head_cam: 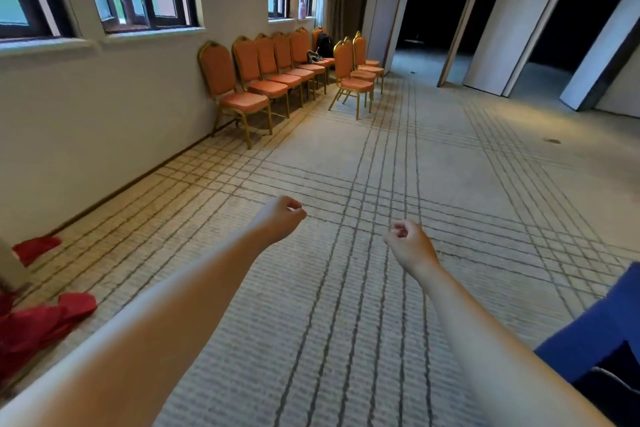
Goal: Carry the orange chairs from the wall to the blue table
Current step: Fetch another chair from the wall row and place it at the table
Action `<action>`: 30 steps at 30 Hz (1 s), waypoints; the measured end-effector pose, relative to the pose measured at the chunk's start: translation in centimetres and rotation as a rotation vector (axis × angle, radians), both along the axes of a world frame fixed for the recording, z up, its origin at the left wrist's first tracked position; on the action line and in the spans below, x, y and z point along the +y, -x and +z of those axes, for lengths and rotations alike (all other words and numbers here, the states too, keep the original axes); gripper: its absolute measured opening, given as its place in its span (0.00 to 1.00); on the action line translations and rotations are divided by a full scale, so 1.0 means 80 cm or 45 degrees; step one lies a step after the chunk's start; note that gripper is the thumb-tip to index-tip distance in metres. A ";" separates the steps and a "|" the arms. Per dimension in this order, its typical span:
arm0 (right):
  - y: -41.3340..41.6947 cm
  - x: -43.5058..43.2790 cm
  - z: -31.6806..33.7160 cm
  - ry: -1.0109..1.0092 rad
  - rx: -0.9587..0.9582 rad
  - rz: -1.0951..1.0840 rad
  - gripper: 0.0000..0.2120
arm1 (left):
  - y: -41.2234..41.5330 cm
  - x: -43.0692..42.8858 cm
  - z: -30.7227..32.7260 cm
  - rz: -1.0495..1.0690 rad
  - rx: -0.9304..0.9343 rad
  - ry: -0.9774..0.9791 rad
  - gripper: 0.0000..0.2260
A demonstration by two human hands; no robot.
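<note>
Holding arms out, our left hand [278, 218] & right hand [408, 243] are curled, gripping nothing. Blue table [602, 326] corner near R; 2 red cloths [52, 319] L. Orange chairs [242, 80] at far wall: 6 in row, 2+ apart; 1 backpack [325, 44].

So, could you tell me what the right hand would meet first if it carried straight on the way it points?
Nothing close: the right hand has only bare carpet ahead. Its line runs toward the row of orange chairs by the wall, though depth is unclear.
</note>
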State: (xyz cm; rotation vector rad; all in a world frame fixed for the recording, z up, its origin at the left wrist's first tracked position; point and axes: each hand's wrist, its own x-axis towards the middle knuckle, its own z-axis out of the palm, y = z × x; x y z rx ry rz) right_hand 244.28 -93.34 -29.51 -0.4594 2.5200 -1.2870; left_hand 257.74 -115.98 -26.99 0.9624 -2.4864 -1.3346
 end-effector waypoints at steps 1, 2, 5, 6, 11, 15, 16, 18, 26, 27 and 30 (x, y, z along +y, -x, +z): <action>0.024 -0.014 -0.004 0.005 -0.015 -0.026 0.21 | 0.025 -0.016 -0.005 -0.012 -0.016 0.001 0.14; 0.051 -0.029 -0.009 0.008 -0.028 -0.050 0.20 | 0.051 -0.033 -0.010 -0.021 -0.029 -0.004 0.14; 0.136 -0.082 -0.016 -0.016 0.000 -0.070 0.18 | 0.135 -0.085 -0.020 -0.038 -0.050 -0.003 0.15; 0.168 -0.102 -0.019 -0.008 0.011 -0.066 0.19 | 0.166 -0.104 -0.023 -0.037 -0.046 0.008 0.15; 0.335 -0.204 -0.011 0.033 0.032 -0.044 0.22 | 0.328 -0.198 -0.016 -0.027 -0.011 0.004 0.16; 0.465 -0.269 0.009 0.032 0.083 -0.057 0.21 | 0.453 -0.263 0.000 -0.010 0.009 0.043 0.16; 0.490 -0.284 0.012 0.040 0.082 -0.059 0.21 | 0.474 -0.276 0.003 -0.013 0.012 0.024 0.16; 0.551 -0.317 0.013 0.025 0.075 -0.057 0.22 | 0.531 -0.311 0.000 -0.016 0.004 0.005 0.16; 0.768 -0.461 0.007 0.010 0.089 -0.047 0.19 | 0.746 -0.467 -0.019 -0.049 0.005 -0.001 0.17; 0.800 -0.486 0.006 0.016 0.106 -0.043 0.19 | 0.780 -0.494 -0.021 -0.053 0.011 0.002 0.17; 0.894 -0.563 0.012 0.028 0.103 -0.053 0.22 | 0.884 -0.578 -0.011 -0.076 0.010 -0.035 0.17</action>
